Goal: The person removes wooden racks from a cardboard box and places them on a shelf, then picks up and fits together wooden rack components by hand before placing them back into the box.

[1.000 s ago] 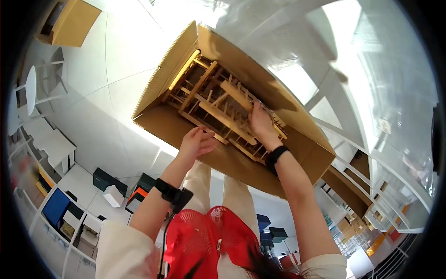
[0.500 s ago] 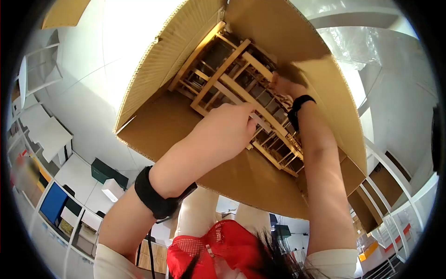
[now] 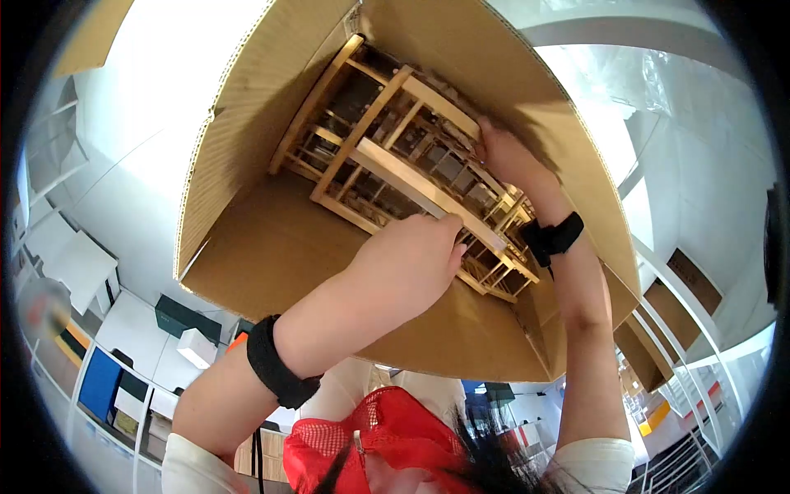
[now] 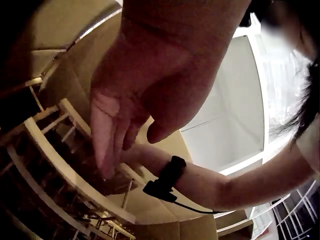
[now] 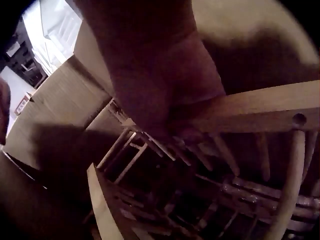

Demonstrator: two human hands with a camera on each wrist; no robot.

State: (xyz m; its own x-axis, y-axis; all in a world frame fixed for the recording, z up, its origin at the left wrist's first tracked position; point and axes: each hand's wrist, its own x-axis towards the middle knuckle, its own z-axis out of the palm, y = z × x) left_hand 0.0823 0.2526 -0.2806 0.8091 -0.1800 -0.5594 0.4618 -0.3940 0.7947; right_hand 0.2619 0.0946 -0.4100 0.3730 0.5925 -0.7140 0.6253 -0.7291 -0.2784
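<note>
Wooden racks (image 3: 428, 196) with long flat bars and thin dowels lie inside a deep open cardboard box (image 3: 271, 247). At the rack's far side, my right hand (image 3: 514, 158) grips one end of a long bar, and the right wrist view shows its fingers wrapped around that wooden bar (image 5: 260, 107). My left hand (image 3: 403, 263) reaches over the near side, its fingertips close to another long bar (image 4: 75, 175). In the left wrist view the left fingers (image 4: 103, 145) point down, fairly straight, the thumb apart from them.
Tall box walls (image 3: 527, 90) rise close around both hands. A white metal frame (image 3: 691, 321) stands to the right. A dark green box (image 3: 188, 319) and a white box (image 3: 197, 349) sit to the lower left. Clear plastic sheeting (image 3: 609, 78) lies beyond the box.
The cardboard box now looks nearer in the head view. My left hand has moved from the near wall to over the racks. My right hand sits farther toward the far wall.
</note>
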